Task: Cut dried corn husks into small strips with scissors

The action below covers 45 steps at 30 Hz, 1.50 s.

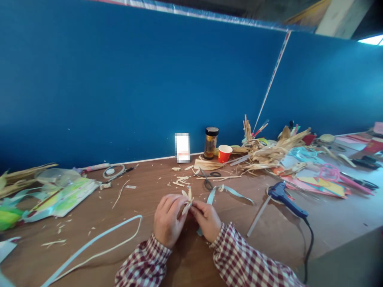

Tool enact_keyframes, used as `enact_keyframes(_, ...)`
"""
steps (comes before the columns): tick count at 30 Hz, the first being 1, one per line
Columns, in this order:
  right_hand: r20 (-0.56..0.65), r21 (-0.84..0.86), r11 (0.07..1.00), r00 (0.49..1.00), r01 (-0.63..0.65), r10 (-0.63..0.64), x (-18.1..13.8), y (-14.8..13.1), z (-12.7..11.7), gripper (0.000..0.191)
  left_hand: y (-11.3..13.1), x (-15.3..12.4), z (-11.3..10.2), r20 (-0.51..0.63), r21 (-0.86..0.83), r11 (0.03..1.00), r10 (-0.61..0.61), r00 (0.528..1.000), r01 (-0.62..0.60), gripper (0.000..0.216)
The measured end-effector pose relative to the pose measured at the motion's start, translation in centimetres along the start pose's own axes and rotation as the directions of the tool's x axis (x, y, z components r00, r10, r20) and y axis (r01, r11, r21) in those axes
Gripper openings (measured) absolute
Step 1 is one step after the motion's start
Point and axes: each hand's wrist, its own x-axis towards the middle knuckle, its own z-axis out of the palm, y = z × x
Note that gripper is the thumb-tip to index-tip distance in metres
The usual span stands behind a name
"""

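Observation:
Between my hands, above the brown table [143, 251], is a small pale flower [187, 200] with several narrow petals that look like dried husk. My left hand [170, 217] pinches it from the left, fingers curled round its edge. From the right, my right hand [207, 218] has thumb and forefinger pressed together at the flower's lower side. A light blue ribbon [211, 196] runs out past my right hand and loops across the table. Just beyond lies a pair of dark-handled scissors [208, 183] among pale husk scraps [179, 181].
A blue glue gun [287, 199] with a glue stick and black cord lies to the right. Behind stand a lidded jar [211, 143] and a red paper cup [224, 154]. Dried husks [266, 153] pile up at the right. A white cable [101, 253] curves across the left front.

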Motion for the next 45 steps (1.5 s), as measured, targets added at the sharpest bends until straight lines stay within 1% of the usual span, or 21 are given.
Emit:
enact_keyframes(3, -0.031, -0.014, 1.000, 1.000, 0.003, -0.004, 0.0, 0.2, 0.0, 0.027, -0.3, -0.1, 0.0, -0.003, -0.008, 1.000, 0.026, 1.000, -0.027, 0.015)
enact_keyframes(6, -0.025, 0.000, 1.000, 1.000, -0.009, 0.009, 0.0, 0.1, 0.0, 0.026, -0.2, -0.3, 0.1, -0.001, -0.021, 1.000, 0.012, 1.000, -0.012, 0.010)
enact_keyframes(9, -0.026, 0.007, 1.000, 1.000, -0.015, 0.015, 0.0, 0.0, 0.0, 0.026, 0.0, -0.4, 0.2, 0.051, -0.010, 1.000, -0.012, 0.999, 0.012, 0.009)
enact_keyframes(14, -0.009, 0.023, 1.000, 1.000, -0.015, 0.015, 0.0, 0.0, 0.0, 0.027, 0.1, -0.3, 0.3, 0.125, 0.038, 0.999, -0.007, 0.992, 0.002, 0.010)
enact_keyframes(16, -0.005, 0.033, 0.999, 1.000, -0.022, 0.022, 0.1, 0.1, 0.0, 0.027, 0.2, -0.2, 0.1, 0.107, 0.033, 0.999, -0.023, 0.994, 0.019, 0.011)
enact_keyframes(18, -0.004, 0.038, 0.999, 1.000, -0.027, 0.027, 0.1, 0.2, 0.0, 0.028, 0.4, -0.1, 0.0, 0.051, 0.023, 0.999, -0.038, 0.998, 0.037, 0.015)
enact_keyframes(20, -0.006, 0.038, 0.999, 1.000, -0.027, 0.027, 0.1, 0.2, 0.0, 0.027, 0.5, 0.0, -0.1, 0.002, 0.013, 0.999, -0.031, 1.000, 0.031, 0.020)
enact_keyframes(22, -0.012, 0.026, 1.000, 1.000, -0.017, 0.018, 0.1, 0.1, 0.0, 0.026, 0.5, 0.1, -0.1, -0.009, -0.005, 1.000, -0.010, 1.000, 0.010, 0.024)
enact_keyframes(27, 0.006, -0.039, 0.997, 0.998, 0.060, -0.060, 0.0, -0.8, 0.0, 0.029, 0.2, 0.2, 0.0, 0.045, -0.061, 0.998, 0.034, 0.998, -0.031, 0.029)
enact_keyframes(31, 0.023, -0.044, 0.993, 0.994, 0.109, -0.108, 0.0, -1.2, 0.1, 0.033, 0.0, 0.2, -0.1, 0.075, -0.069, 0.996, 0.058, 0.995, -0.053, 0.028)
enact_keyframes(33, 0.027, -0.031, 0.994, 0.994, 0.104, -0.103, -0.1, -1.1, 0.1, 0.032, -0.1, 0.2, 0.0, 0.109, -0.084, 0.995, 0.067, 0.992, -0.058, 0.027)
enact_keyframes(37, -0.009, -0.016, 0.997, 0.997, 0.073, -0.073, -0.1, -0.5, 0.0, 0.028, -0.2, -0.1, 0.3, 0.161, -0.090, 0.994, 0.083, 0.983, -0.069, 0.031)
enact_keyframes(41, -0.008, 0.012, 0.998, 0.998, 0.055, -0.054, -0.1, -0.1, 0.0, 0.027, -0.2, -0.4, 0.4, 0.197, -0.027, 0.993, 0.119, 0.973, -0.116, 0.034)
enact_keyframes(45, -0.004, 0.025, 0.997, 0.998, 0.068, -0.068, 0.0, -0.2, 0.0, 0.027, 0.0, -0.3, 0.3, 0.219, 0.031, 0.988, 0.138, 0.966, -0.148, 0.035)
